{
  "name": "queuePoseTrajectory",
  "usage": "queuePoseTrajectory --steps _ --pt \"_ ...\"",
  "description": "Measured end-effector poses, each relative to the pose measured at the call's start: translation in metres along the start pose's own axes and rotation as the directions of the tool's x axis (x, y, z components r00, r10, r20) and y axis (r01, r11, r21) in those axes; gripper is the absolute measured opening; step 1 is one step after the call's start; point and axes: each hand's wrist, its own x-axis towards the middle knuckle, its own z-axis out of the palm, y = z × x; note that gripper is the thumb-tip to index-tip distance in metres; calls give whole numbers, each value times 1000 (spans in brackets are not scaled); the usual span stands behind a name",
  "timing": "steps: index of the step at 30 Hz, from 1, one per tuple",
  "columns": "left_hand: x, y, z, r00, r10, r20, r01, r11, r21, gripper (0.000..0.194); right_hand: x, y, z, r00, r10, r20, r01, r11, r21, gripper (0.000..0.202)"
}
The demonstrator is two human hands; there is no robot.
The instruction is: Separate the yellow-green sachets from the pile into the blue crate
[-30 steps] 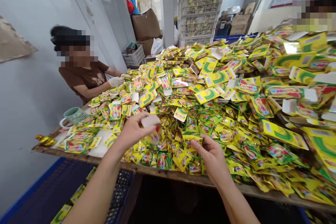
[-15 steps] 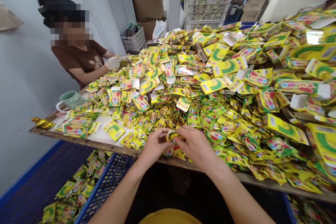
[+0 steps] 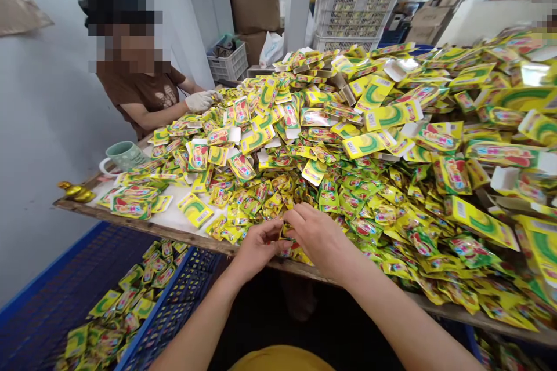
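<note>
My left hand and my right hand meet at the table's front edge. Their fingers are closed around a small yellow carton, mostly hidden by the fingers. Just beyond and to the right lies a heap of small yellow and green sachets. Behind these, flat printed cartons are piled high, some with white flaps standing out. A single carton rests on the white tabletop left of my hands, near a small stack of cartons.
A green mug and a gold ornament stand at the table's left end. Blue crates holding filled packs are below the edge. A person with a gloved hand works at far left. White crates are stacked behind.
The view has shifted slightly, so the scene sits a little further right. My right fingers have closed in over the carton, and its pale flap no longer shows.
</note>
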Motion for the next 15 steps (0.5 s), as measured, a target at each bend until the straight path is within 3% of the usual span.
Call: queuePoseTrajectory --steps 4,10,13,15 --pt "-2 5 4 1000 -15 -17 15 1000 -16 24 0 4 1 999 -22 -33 24 999 35 8" --pt "-6 7 26 968 -31 -250 -1 992 -130 20 -10 3 16 982 66 -174 -37 985 167 10" --pt "-6 9 31 964 -52 -262 11 988 -154 20 -14 1 18 958 112 -264 -47 970 240 15" --pt "-7 10 28 970 -69 -233 33 987 -155 18 -17 0 18 955 132 -264 -57 960 273 20"
